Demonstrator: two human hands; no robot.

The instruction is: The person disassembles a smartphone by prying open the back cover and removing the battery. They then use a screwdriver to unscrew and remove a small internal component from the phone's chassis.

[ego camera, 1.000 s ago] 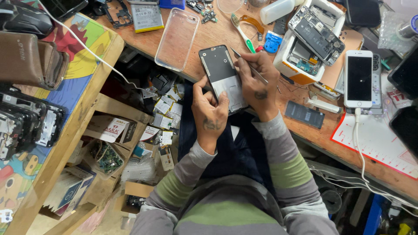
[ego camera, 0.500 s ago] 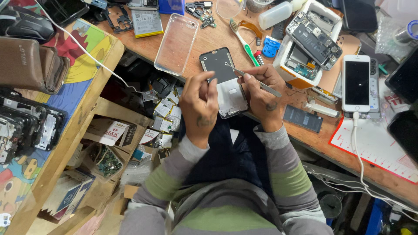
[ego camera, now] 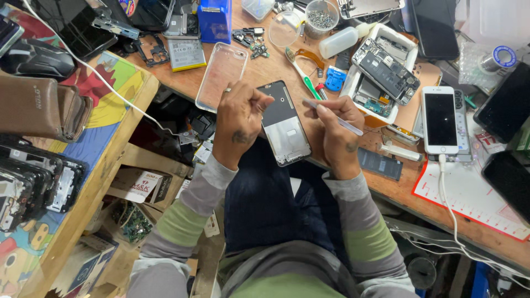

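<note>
The flat dark-and-silver phone frame with its bare metal plate lies at the near edge of the wooden counter, its lower end jutting over my lap. I judge it light and thin, stiff enough along its length but easy to bend or scratch, with slick metal faces, so the safe grip is on the long side edges, not on the open middle.

My left hand comes in from the left, wrist raised, fingers curled and closed onto the frame's left edge near the top, pinning it down. My right hand sits on the other side, wrist resting near the counter's edge, fingers pinched shut on a slim pale plastic pry stick that slants across them, its tip pointing at the frame's upper right edge; whether the tip touches it I cannot tell.

Just left of my left hand lies a clear soft phone case. To the right stand a white tray with an opened phone and a white smartphone with a dark screen.
</note>
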